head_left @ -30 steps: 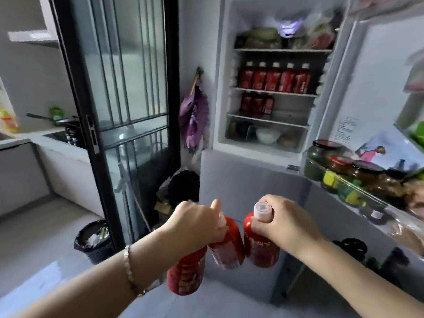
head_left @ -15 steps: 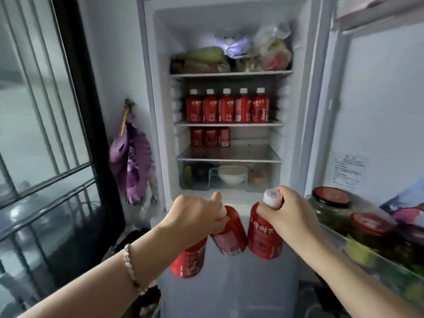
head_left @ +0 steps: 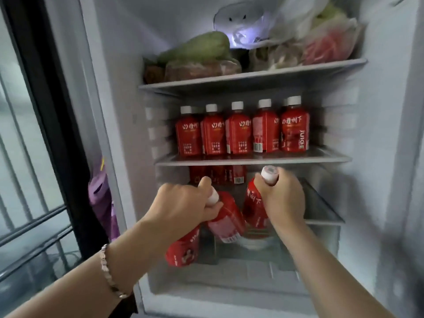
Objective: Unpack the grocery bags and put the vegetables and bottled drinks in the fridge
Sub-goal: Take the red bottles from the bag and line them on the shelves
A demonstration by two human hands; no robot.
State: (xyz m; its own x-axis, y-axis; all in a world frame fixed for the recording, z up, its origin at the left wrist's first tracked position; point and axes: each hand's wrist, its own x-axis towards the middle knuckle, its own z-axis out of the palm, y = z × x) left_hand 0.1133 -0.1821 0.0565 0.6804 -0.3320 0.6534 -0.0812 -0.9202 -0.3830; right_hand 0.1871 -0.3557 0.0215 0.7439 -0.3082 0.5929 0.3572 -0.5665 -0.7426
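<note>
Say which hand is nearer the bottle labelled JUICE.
Right. The right hand is below the JUICE bottle; the left hand is lower and far to its left.

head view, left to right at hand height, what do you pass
black door frame → purple hanging item → left hand holding two red bottles → right hand holding one red bottle
</note>
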